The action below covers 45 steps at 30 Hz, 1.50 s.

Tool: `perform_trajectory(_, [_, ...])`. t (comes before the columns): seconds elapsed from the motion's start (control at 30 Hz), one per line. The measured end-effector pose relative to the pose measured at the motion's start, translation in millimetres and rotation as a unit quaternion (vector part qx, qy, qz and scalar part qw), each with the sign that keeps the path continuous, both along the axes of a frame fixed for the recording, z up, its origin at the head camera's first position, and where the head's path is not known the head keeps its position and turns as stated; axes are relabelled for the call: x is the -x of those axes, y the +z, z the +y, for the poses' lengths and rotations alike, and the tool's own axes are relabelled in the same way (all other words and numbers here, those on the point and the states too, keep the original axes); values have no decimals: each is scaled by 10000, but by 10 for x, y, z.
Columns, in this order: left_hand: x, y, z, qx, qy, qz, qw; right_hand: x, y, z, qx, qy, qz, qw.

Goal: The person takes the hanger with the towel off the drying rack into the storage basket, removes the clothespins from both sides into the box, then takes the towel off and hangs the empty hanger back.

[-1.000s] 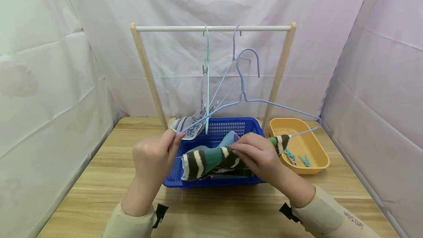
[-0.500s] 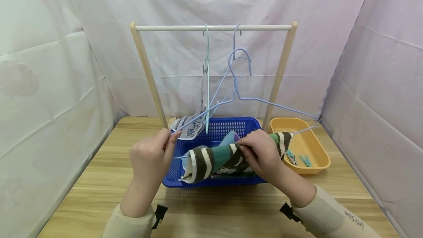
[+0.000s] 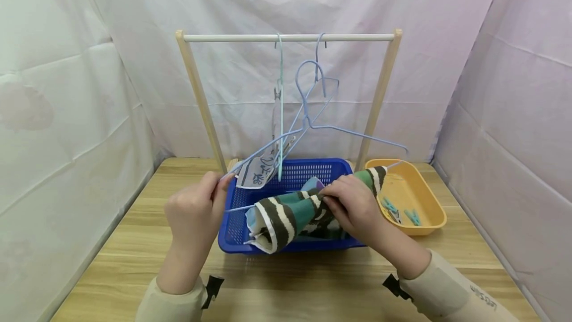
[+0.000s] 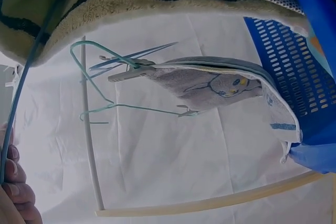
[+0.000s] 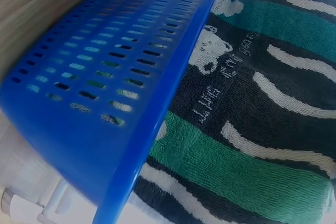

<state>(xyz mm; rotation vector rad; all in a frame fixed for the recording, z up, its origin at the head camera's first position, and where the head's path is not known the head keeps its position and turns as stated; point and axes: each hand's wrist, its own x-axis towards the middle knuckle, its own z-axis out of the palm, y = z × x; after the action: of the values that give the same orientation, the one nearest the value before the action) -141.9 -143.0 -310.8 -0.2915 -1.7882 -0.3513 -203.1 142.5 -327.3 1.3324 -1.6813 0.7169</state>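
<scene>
My left hand (image 3: 196,205) grips the left corner of a light-blue wire hanger (image 3: 353,133), held in front of the rack with its hook up. A green, dark-brown and cream striped towel (image 3: 286,212) is draped over the hanger's bottom bar, its left end hanging in an open fold. My right hand (image 3: 355,207) pinches the towel near the middle of the bar; its fingertips are partly hidden. In the left wrist view, curled fingers (image 4: 18,177) lie round the blue wire. The right wrist view shows the towel (image 5: 236,161) hanging beside the basket wall, with a white bear pattern.
Below the hands stands a blue basket (image 3: 292,248) with more cloth inside. Behind it, a rack (image 3: 223,38) carries a teal hanger (image 3: 281,113) with a clipped grey towel (image 3: 256,170), and another blue hanger (image 3: 317,56). A yellow tray (image 3: 431,202) at right holds several clothespins (image 3: 412,217).
The blue hanger has shifted left with my left hand. The towel's left end has moved right along the bar and its fold has spread open. My right hand keeps its pinch, nearly in place.
</scene>
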Motion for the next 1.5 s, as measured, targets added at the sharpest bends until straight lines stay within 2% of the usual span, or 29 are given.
perform_trajectory(0.4, [-21, 24, -55, -137, -15, -47, 9999, 111, -70, 93, -519, -486, -336, 9969])
perform_trajectory(0.97, [-64, 57, -101, -322, 14, 51, 9995, 359, -229, 199, -965, -1487, -968, 9794])
perform_trajectory(1.17, [-69, 65, -107, -224, 57, 59, 9997, 415, -264, 226, -1248, -1700, -1214, 9699])
perform_trajectory(1.5, [-81, 63, -125, -260, 145, 77, 9995, 447, -303, 253, -1685, -2063, -1827, 9464])
